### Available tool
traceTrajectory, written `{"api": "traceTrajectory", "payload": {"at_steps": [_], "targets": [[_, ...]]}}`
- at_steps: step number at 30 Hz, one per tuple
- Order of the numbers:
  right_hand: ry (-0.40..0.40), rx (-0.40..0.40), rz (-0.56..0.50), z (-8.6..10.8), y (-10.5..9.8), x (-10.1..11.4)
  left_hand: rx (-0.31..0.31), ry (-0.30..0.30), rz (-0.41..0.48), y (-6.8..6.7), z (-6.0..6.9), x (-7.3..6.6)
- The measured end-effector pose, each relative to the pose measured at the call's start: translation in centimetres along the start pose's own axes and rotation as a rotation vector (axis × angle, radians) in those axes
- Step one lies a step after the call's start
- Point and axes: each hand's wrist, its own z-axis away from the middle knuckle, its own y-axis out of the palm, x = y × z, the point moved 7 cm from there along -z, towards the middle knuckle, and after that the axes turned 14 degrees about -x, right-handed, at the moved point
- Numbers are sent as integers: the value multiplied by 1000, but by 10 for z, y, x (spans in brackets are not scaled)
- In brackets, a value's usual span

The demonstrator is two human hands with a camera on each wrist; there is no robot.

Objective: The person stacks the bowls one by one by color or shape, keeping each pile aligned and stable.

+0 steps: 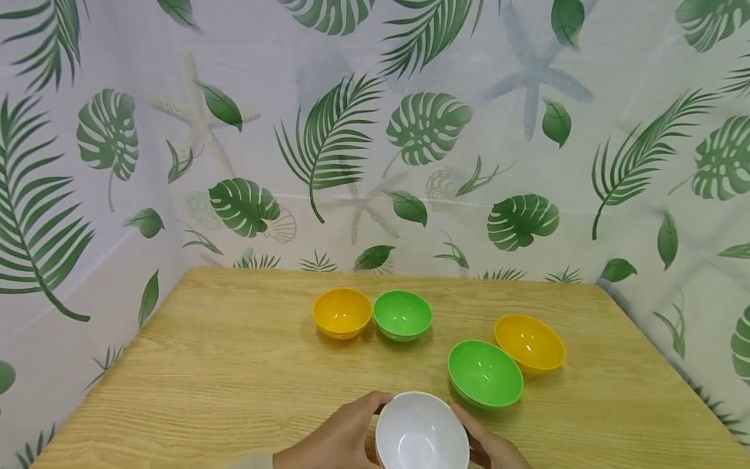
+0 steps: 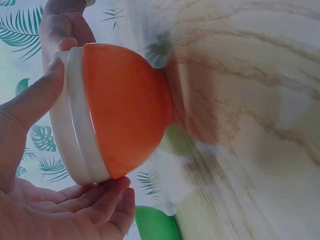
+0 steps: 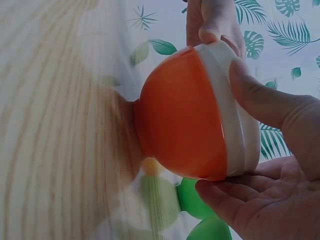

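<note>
At the near edge of the head view, a white bowl (image 1: pixel 422 433) sits between my two hands. Both wrist views show white rims, stacked one over another, nested in an orange bowl (image 2: pixel 125 110) whose foot is on or just above the table; I cannot tell which. My left hand (image 1: pixel 340 433) grips the stack from the left, thumb on the white rim and fingers along the side. From the right, my right hand (image 1: pixel 495 446) holds it in the same way, its thumb on the white side in the right wrist view. The head view mostly hides the orange bowl.
Just beyond my right hand stands a green bowl (image 1: pixel 485 374), beside a yellow bowl (image 1: pixel 530 344). Farther back, another yellow bowl (image 1: pixel 342 314) and a smaller green bowl (image 1: pixel 402 316) stand side by side. The wooden table (image 1: pixel 234 365) meets a leaf-print curtain (image 1: pixel 363 130) behind.
</note>
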Motion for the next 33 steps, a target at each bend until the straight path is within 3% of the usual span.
{"api": "traceTrajectory", "payload": {"at_steps": [6, 15, 18, 28, 33], "targets": [[-42, 7, -46, -1, 0, -1, -10, -44, 37, 1, 2, 4], [-67, 1, -54, 2, -1, -2, -20, -24, 42, 1, 2, 3], [-32, 2, -54, 2, 1, -4, 1, -30, 36, 1, 2, 3], [109, -1, -82, 2, 6, -5, 38, 57, -73, 4, 3, 0], [96, 22, -89, 2, 6, -6, 52, 65, -124, 5, 5, 1]]}}
